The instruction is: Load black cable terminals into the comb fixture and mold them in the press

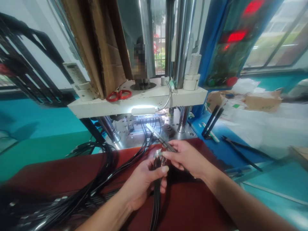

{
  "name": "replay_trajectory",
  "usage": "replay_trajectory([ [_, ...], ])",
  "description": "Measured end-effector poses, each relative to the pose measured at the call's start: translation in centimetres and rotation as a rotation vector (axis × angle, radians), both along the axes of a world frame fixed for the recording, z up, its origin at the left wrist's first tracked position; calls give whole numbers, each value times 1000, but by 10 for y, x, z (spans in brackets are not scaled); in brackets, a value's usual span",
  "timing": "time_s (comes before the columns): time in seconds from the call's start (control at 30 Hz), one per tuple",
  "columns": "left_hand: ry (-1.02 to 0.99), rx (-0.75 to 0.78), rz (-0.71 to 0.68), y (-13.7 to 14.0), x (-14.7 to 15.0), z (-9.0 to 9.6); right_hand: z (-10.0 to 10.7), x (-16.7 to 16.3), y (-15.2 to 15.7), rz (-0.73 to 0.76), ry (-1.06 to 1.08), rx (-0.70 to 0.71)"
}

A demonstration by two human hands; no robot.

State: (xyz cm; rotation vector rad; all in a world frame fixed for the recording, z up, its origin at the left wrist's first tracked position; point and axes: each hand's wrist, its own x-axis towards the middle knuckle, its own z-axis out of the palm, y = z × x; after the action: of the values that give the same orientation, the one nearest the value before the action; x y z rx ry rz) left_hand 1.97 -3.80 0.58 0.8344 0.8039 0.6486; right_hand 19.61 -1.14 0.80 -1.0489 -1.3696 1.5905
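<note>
My left hand [150,178] is closed around a bundle of black cables [157,195], its thumb pressed across them just under the bright metal ends [158,153]. The cable tails hang down toward the bottom of the view. My right hand [186,157] grips a slim metal tool that looks like tweezers [160,138], its pale tip pointing up and left toward the press. The fingertips of that hand are at the cable ends, close to my left thumb. Beyond the tool, several black cables run into a lit mold [144,125] on the press bed.
A reddish-brown cover [192,199] lies under my hands. More black cables [103,179] spread to the left. Red-handled scissors [119,95] rest on the white press plate [96,107], above a bright lamp [143,111]. Dark pliers [243,150] lie right on a blue surface, near a control box [231,48].
</note>
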Motion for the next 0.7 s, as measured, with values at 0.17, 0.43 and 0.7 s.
replay_trajectory([
  [0.17, -112, -131, 61, -3, -2, -3, -1, 0, 0, -4, 8, 33],
  [0.43, -241, -167, 69, -4, 1, -7, -3, 0, -1, 18, 7, 63],
  [0.7, -327, -185, 59, -4, 1, -8, -3, -3, -2, 19, -10, 62],
])
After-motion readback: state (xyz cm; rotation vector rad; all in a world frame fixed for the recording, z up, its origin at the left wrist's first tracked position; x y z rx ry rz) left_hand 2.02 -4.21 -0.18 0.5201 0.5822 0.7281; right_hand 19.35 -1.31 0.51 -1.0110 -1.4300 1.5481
